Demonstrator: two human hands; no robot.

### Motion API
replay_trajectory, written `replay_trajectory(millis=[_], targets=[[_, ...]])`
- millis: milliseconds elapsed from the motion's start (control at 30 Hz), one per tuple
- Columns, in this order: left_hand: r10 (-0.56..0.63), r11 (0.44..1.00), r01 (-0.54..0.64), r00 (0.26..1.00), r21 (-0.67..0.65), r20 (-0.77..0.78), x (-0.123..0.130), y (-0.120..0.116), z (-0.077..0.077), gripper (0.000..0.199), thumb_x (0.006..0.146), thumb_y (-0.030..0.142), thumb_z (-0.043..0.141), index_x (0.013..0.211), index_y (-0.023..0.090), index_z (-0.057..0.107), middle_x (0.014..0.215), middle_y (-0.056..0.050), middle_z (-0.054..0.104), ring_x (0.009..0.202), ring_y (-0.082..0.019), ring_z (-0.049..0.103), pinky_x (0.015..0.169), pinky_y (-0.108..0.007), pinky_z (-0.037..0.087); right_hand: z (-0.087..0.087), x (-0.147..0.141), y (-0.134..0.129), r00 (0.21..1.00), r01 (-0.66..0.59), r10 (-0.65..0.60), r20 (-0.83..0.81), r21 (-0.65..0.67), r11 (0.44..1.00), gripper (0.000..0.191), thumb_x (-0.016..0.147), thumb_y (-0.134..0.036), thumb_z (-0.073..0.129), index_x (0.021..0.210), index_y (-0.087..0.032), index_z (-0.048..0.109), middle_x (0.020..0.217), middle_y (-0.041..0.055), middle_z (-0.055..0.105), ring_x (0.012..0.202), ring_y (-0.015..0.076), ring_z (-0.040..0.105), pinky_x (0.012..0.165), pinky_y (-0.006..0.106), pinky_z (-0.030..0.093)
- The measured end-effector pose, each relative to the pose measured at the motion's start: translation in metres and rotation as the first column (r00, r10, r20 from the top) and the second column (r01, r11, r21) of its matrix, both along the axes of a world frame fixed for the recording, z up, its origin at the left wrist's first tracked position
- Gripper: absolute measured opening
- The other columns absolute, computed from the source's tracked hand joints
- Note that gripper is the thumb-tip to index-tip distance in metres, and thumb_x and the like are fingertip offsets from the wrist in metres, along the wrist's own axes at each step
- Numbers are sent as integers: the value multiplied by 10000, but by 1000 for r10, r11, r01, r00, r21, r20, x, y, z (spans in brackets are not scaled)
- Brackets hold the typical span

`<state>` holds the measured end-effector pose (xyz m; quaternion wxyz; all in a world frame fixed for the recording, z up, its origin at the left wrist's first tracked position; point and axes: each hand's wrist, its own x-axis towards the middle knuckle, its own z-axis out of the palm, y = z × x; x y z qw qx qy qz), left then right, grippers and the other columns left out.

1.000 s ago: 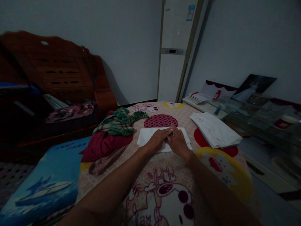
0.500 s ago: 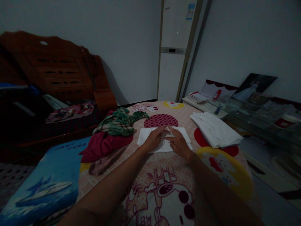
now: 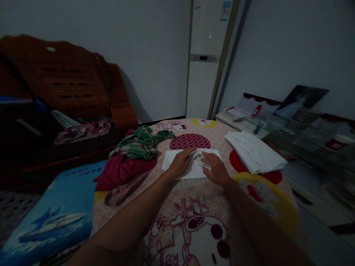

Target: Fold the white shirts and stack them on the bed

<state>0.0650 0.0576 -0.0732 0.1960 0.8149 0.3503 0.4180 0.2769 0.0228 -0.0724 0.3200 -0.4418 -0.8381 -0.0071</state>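
Note:
A folded white shirt (image 3: 197, 173) lies flat on the patterned cloth in front of me, its collar showing between my hands. My left hand (image 3: 181, 162) rests on the shirt's left half with fingers stretched out toward the collar. On the right half, my right hand (image 3: 215, 168) lies with its fingers spread over the fabric. Neither hand lifts the shirt. Off to the right sits a stack of folded white clothes (image 3: 253, 152).
A crumpled green plaid cloth (image 3: 140, 142) and a dark red garment (image 3: 124, 170) are heaped at left. Beyond them stands a wooden chair (image 3: 69, 81). A glass shelf (image 3: 299, 133) with cups and papers runs along the right. A tall white cabinet-like unit (image 3: 203, 88) stands behind.
My hands have moved slightly apart, the right one shifting to the right, so more of the shirt's collar shows between them. The shirt stays in place.

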Motion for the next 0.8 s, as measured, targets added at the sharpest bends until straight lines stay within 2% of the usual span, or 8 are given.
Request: replay_trajectory(millis=[100,267,400,467,567,633,733,800], targets=[[-18,1000,18,999,20,-31,0,0,-1,422,908,137,419,1307,181,550,1321,-97,608,1208,-213,566,1052,-402,439,1,1,-1,994,9,-10,111,12,1000,320,797,-213,579,1083,-135,699,1366,155,564,1217,295,512,1069,487,384],[-16,1000,17,998,10,-62,-1,1,-4,417,935,167,390,1315,197,559,1331,-79,606,1214,-203,566,1065,-393,437,4,-2,-3,989,-5,4,150,11,1000,333,754,-89,530,1005,-160,737,1373,122,567,1211,281,524,1091,483,367],[-60,998,64,989,26,-133,-3,2,-7,455,927,205,429,1375,192,508,1380,-86,567,1250,-211,540,1080,-399,424,7,2,-2,995,-101,100,-10,-106,989,329,725,-99,509,911,-200,760,1335,86,606,1187,252,569,1035,450,442],[-79,996,87,979,31,-190,-4,1,-8,495,909,224,478,1402,191,477,1397,-100,549,1264,-229,526,1080,-418,421,10,10,0,983,-88,65,-171,-128,988,316,738,-116,481,862,-209,757,1247,79,665,1124,229,620,993,415,480],[-86,995,95,968,25,-237,-4,-1,-9,549,885,229,526,1424,166,446,1395,-136,541,1269,-250,518,1073,-435,422,13,25,6,945,64,-96,-314,-109,992,297,760,-142,461,850,-193,739,1122,92,717,1048,215,661,952,378,500],[-88,995,95,967,20,-239,-4,-1,-8,558,883,231,533,1427,157,441,1390,-145,542,1266,-254,518,1067,-433,426,15,34,8,930,246,-267,-254,-112,963,281,777,-170,480,899,-172,733,1086,113,723,1009,221,670,925,363,500],[-90,995,96,969,18,-231,-5,-1,-8,558,887,242,531,1433,184,433,1398,-129,537,1265,-252,517,1064,-434,428,17,42,9,851,518,-525,0,-164,840,259,840,-257,508,930,-158,730,965,134,738,897,228,684,828,333,495],[-93,995,100,969,19,-230,-5,-1,-9,565,889,245,529,1441,203,421,1405,-118,532,1268,-249,514,1064,-436,425,19,46,8,784,620,-604,142,-195,760,293,882,-330,500,863,-158,736,865,139,737,819,225,683,749,308,475]])
